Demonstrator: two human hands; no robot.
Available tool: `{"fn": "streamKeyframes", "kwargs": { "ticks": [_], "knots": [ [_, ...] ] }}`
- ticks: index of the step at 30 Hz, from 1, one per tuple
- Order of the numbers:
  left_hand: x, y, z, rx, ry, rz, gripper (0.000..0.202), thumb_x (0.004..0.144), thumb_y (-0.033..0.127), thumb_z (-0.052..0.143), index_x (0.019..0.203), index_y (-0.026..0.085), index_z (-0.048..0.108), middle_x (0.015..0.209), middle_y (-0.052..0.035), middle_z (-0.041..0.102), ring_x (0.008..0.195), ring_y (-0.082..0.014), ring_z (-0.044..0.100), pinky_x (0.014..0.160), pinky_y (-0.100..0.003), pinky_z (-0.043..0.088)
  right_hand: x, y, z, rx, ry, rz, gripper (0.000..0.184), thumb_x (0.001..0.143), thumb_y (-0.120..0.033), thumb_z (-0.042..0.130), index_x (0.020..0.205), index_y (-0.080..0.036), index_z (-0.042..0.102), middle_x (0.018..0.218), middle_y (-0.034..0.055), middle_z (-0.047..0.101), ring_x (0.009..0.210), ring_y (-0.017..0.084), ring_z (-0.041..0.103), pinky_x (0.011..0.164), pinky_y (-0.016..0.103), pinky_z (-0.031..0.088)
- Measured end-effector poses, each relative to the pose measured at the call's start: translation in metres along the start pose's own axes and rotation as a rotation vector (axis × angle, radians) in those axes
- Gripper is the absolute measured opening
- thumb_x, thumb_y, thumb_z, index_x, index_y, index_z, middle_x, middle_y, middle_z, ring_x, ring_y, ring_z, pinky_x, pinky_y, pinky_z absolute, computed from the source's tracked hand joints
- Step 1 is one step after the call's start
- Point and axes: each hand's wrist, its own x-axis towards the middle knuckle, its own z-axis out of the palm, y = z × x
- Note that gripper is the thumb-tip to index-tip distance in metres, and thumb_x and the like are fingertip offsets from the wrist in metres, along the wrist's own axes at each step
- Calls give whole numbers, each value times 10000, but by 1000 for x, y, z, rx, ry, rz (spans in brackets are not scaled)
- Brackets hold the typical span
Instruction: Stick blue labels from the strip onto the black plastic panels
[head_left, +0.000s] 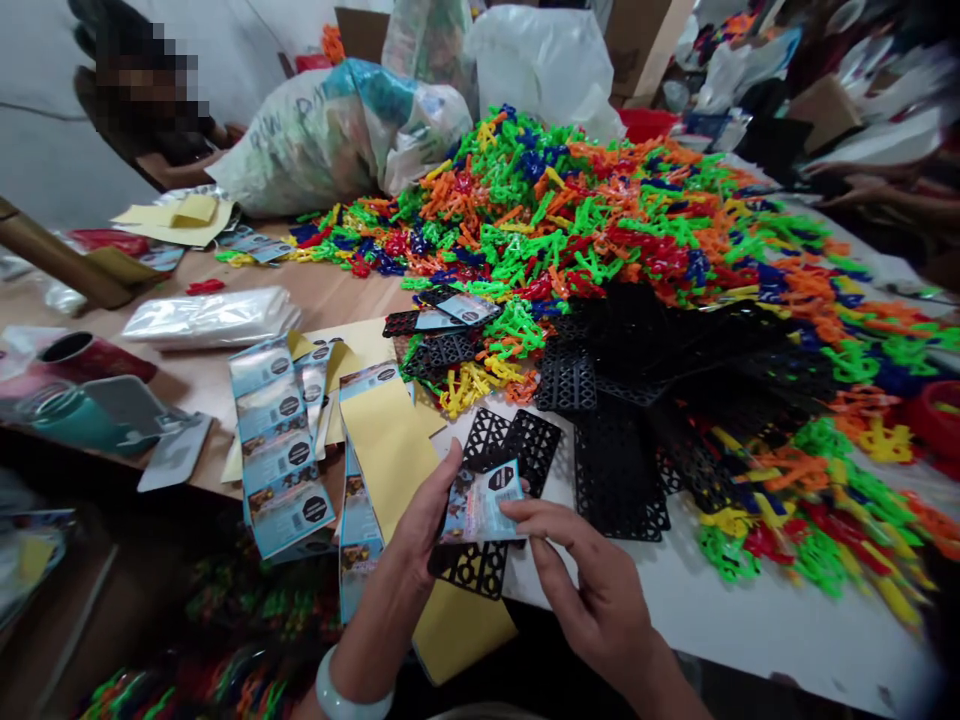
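1. While the left hand grips the black lattice panel from its left edge, thumb stretched up along the side, the panel sits right at the near rim of the white table, low and central in the head view

2. The right hand comes in from the right — fingers narrowed into a pinch, fingertip and thumb on the lower right edge of the blue sticker label, which lies flat over the panel's upper part

3. Key relation: label and panel are between the two hands, touching both; the label's long axis runs roughly left to right, tipped a little upward toward the right, and the right hand is the one on the label itself

4. Just beyond the hands, more black panels spread in a loose stack, with a huge heap of coloured plastic pieces behind them

5. To the left — strips of the same blue labels on yellow backing paper, draped over the table edge, near the left wrist with its pale bangle

6. Another person's hand shows far right, well apart from all this
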Motion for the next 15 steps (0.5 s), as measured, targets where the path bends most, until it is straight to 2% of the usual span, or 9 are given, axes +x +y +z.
{"fn": "streamKeyframes", "kwargs": {
  "ticks": [3,8,12,15],
  "knots": [
    [1,-7,2,-81,42,32,515,866,549,536,1130,124,661,887,-103,755,798,-267,724,749,-391,587,-4,-2,-2,-18,27,27,289,895,-69,484,1126,-222,563,1124,73,683,1079,175,639,910,299,540],
    [-1,-16,2,-173,94,198,387,855,411,604,1115,130,665,876,-62,761,763,-216,722,768,-334,578,-10,-12,-7,-17,94,82,269,897,-69,482,1102,-220,571,1114,65,681,1062,165,638,914,284,530],
    [0,-16,-3,-209,110,257,449,891,473,481,1026,103,696,839,-79,757,803,-236,716,758,-350,576,-16,-22,-10,0,103,51,291,884,-56,474,1097,-228,575,1097,65,683,1046,173,641,884,290,545],
    [1,-16,-9,-167,99,311,482,894,506,440,1020,123,704,872,-75,758,820,-237,713,750,-356,577,-16,-23,-9,9,150,90,275,894,-66,464,1081,-230,581,1098,67,680,1047,176,637,884,297,546]
  ]
}}
